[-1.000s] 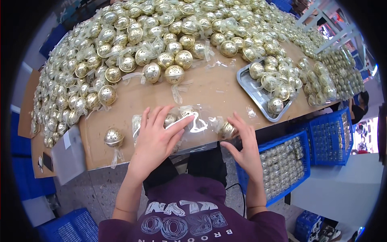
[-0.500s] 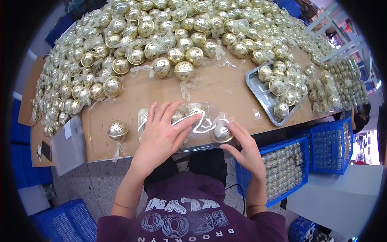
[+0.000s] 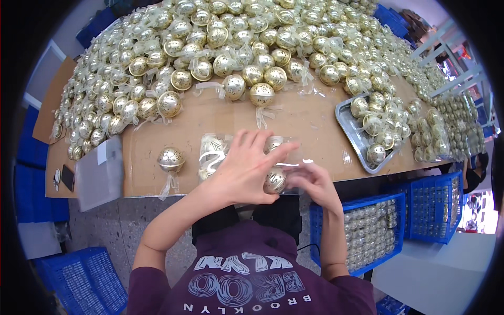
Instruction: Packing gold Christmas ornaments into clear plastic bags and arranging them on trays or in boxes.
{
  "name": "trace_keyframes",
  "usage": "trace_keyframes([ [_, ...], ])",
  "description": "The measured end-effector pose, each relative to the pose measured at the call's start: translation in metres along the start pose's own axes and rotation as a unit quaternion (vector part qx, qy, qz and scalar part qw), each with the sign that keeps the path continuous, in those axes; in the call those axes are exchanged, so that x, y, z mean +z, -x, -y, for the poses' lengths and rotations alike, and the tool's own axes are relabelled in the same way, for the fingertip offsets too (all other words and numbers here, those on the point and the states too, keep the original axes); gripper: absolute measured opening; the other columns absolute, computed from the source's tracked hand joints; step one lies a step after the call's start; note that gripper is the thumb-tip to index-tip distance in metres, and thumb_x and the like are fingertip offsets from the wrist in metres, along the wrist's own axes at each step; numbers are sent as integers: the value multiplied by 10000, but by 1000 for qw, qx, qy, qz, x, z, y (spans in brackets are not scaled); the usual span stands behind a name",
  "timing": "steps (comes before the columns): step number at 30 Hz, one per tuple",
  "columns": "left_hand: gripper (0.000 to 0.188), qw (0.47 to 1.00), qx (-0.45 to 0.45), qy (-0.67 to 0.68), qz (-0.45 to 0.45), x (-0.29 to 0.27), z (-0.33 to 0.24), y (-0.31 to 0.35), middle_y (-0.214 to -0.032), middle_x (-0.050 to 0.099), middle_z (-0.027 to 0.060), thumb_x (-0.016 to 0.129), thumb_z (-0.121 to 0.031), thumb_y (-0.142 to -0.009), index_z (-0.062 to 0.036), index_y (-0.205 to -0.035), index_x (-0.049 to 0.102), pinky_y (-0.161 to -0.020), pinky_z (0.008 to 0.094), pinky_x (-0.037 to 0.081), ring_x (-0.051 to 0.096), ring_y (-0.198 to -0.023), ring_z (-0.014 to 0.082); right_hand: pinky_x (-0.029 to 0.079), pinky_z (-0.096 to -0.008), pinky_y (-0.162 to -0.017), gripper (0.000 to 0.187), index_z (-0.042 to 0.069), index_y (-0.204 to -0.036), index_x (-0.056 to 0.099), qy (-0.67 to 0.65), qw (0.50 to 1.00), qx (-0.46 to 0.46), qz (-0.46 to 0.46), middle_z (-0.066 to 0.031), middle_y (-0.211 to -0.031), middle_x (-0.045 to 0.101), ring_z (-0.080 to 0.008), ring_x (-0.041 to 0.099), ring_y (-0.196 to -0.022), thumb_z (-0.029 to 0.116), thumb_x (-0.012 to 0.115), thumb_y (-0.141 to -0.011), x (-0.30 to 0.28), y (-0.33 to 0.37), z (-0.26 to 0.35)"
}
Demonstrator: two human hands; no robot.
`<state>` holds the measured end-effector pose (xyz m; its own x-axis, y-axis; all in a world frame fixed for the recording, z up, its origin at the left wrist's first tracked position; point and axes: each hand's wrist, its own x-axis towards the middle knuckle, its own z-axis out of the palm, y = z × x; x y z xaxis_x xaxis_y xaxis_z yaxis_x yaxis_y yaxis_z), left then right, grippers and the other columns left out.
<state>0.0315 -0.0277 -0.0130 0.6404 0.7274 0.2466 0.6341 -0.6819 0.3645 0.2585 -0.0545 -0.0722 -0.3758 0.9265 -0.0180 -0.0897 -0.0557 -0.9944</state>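
Note:
A clear plastic bag (image 3: 207, 173) holding gold ball ornaments lies at the table's near edge. My left hand (image 3: 244, 168) reaches over it, fingertips spread beyond the bag's middle. Its thumb and forefinger curve around a gold ball ornament (image 3: 274, 180) with dark script, at the bag's right end. Just right of that ball, my right hand (image 3: 315, 186) has its fingers closed at the bag's edge, slightly blurred. To the left, a single gold ball ornament (image 3: 171, 159) with a sheer ribbon rests on the cardboard.
A large heap of gold ball ornaments (image 3: 220, 37) covers the far table. On the right stands a metal tray (image 3: 350, 138) of them, with bagged ones beyond. Blue crates (image 3: 401, 226) of packed balls stand below. A stack of plastic sheets (image 3: 100, 173) and a phone (image 3: 67, 178) lie left.
My left hand has moved right and down around the ball at the bag's right end. That ball has shifted left relative to the bag, and my right hand has turned inward.

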Motion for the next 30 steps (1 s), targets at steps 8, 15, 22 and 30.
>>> trace_keyframes([
  [8, 1249, 905, -99, 58, -409, 15, -35, 4, -1366, 329, 230, 867, -464, -582, 12, -1460, 117, -989, 469, 300, 375, -1239, 369, 389, -464, -1019, 799, 87, -1444, 166, 21, 898, -386, -213, -229, -1416, 330, -351, 477, -1205, 220, 678, -845, 70, -29, 42],
  [15, 585, 842, 99, 211, -487, 26, 19, -1, -1233, 534, 174, 820, -224, -738, -28, -1202, 523, -1029, 413, 353, 474, -1210, 304, 401, -493, -1003, 326, 27, -1117, 577, 31, 901, -421, -98, -254, -1401, 373, -344, 491, -1187, 282, 547, -915, 29, -58, 47],
  [22, 205, 732, 94, 535, -412, 2, 16, -16, -938, 637, 99, 645, 32, -812, -73, -863, 477, -1019, 421, 364, 535, -1120, 263, 415, -440, -969, 409, 42, -1254, 472, -99, 915, -369, -126, -67, -917, 574, -267, 538, -1087, 132, 622, -884, 42, -57, 71],
  [30, 360, 672, 23, 626, -395, -7, 3, -17, -809, 583, 59, 612, 72, -806, -100, -974, 343, -922, 347, 386, 521, -969, 183, 431, -295, -771, 134, 60, -834, 688, 427, 865, -259, -53, -44, -767, 578, -174, 558, -753, 103, 759, -730, 40, -51, 154],
])
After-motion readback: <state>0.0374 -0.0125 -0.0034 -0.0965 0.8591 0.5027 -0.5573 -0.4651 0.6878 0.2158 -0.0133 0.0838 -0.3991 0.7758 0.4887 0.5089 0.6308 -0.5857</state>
